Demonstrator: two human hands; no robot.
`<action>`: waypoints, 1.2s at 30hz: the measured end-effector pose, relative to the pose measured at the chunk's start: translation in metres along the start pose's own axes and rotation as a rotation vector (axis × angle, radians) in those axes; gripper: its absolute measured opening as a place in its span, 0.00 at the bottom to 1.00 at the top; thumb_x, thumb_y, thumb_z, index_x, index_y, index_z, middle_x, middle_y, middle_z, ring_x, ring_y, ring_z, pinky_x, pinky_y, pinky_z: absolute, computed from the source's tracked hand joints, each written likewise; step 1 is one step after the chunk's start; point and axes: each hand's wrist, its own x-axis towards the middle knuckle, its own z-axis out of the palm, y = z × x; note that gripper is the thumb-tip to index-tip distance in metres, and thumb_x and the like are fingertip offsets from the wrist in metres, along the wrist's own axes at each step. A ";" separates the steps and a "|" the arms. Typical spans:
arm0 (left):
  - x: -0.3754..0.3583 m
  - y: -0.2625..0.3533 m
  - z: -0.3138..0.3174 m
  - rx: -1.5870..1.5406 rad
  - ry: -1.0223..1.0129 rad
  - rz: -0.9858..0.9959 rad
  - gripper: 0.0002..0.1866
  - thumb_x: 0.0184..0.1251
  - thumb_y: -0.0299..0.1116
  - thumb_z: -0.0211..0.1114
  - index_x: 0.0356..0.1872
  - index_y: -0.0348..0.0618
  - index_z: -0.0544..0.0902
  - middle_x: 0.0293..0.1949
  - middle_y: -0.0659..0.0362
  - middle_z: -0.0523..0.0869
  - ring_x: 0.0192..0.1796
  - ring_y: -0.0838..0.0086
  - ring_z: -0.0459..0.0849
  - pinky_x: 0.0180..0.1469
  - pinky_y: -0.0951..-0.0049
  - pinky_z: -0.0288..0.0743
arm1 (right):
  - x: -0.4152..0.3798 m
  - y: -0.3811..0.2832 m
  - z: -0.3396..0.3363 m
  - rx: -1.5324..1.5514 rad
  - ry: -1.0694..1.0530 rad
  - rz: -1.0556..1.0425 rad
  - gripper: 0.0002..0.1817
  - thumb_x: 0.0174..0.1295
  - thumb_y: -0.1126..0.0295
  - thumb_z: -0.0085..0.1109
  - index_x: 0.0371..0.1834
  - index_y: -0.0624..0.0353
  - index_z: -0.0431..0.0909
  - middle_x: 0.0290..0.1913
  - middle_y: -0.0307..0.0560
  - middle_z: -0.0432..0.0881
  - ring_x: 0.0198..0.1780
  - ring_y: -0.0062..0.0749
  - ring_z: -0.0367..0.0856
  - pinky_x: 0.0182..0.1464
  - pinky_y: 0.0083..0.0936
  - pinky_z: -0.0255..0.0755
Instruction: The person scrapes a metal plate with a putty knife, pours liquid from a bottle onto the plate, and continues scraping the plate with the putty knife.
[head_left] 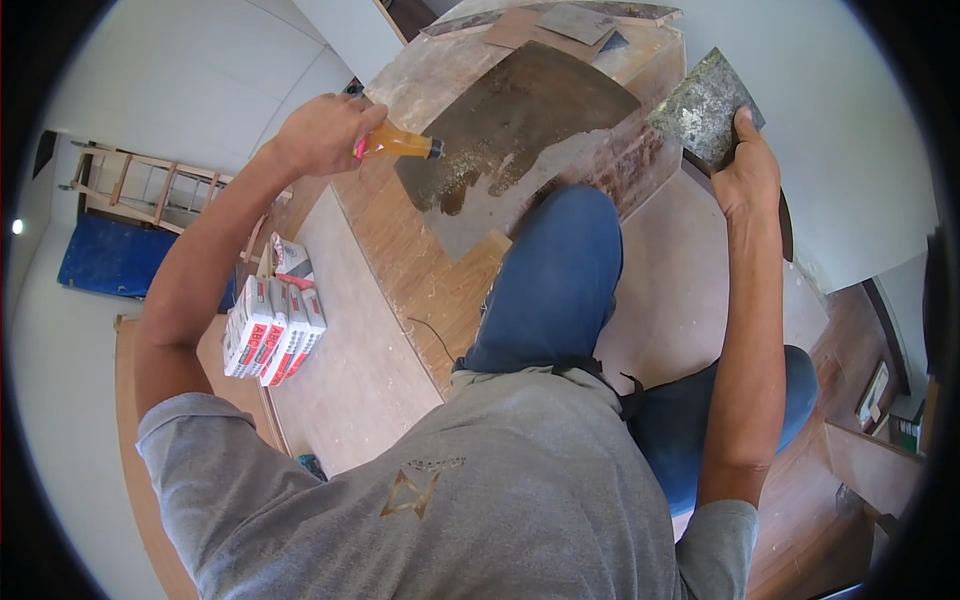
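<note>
My left hand (335,132) is closed around a small amber see-through bottle (398,143) with a pink patch. The bottle lies nearly sideways, its dark end pointing right above a large dark brown sheet (540,95). Pale flecks and an irregular grey area mark that sheet. On the right, my right hand (748,178) grips a thin, mottled grey square piece (708,108) by its lower right edge, thumb on its face. The piece is raised beside the white wall. Whether liquid leaves the bottle cannot be made out.
Flat pieces (575,24) lie on the surface behind the dark sheet. My bent knee (580,225) is close to the sheet's near edge. To the left are several stacked white-and-red bags (275,325), a wooden ladder (150,185) and a blue padded object (115,255).
</note>
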 end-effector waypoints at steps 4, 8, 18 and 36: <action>0.003 0.004 -0.006 -0.002 0.009 0.016 0.25 0.58 0.33 0.81 0.55 0.43 0.81 0.43 0.49 0.91 0.51 0.47 0.92 0.55 0.49 0.87 | 0.009 0.005 -0.005 0.012 -0.016 -0.017 0.21 0.91 0.67 0.58 0.77 0.70 0.75 0.71 0.52 0.85 0.68 0.41 0.87 0.73 0.41 0.83; 0.008 0.006 -0.008 -0.005 -0.023 0.014 0.24 0.59 0.33 0.82 0.54 0.43 0.81 0.43 0.48 0.91 0.51 0.47 0.93 0.53 0.48 0.87 | 0.014 0.006 -0.006 -0.033 -0.024 -0.032 0.21 0.93 0.62 0.54 0.78 0.64 0.76 0.73 0.50 0.84 0.70 0.46 0.87 0.77 0.66 0.81; 0.013 0.010 -0.016 0.012 -0.024 0.028 0.23 0.60 0.34 0.82 0.54 0.42 0.82 0.41 0.48 0.91 0.49 0.48 0.94 0.52 0.49 0.87 | 0.014 0.005 -0.007 -0.040 -0.040 -0.029 0.21 0.92 0.62 0.55 0.77 0.65 0.76 0.71 0.50 0.85 0.69 0.44 0.87 0.76 0.62 0.83; -0.026 0.007 0.044 -0.298 0.156 -0.122 0.30 0.54 0.36 0.84 0.55 0.44 0.76 0.45 0.47 0.89 0.51 0.42 0.90 0.53 0.45 0.83 | -0.097 0.014 0.082 -1.297 -0.943 -1.221 0.12 0.73 0.71 0.69 0.57 0.52 0.90 0.49 0.43 0.86 0.55 0.48 0.83 0.64 0.40 0.74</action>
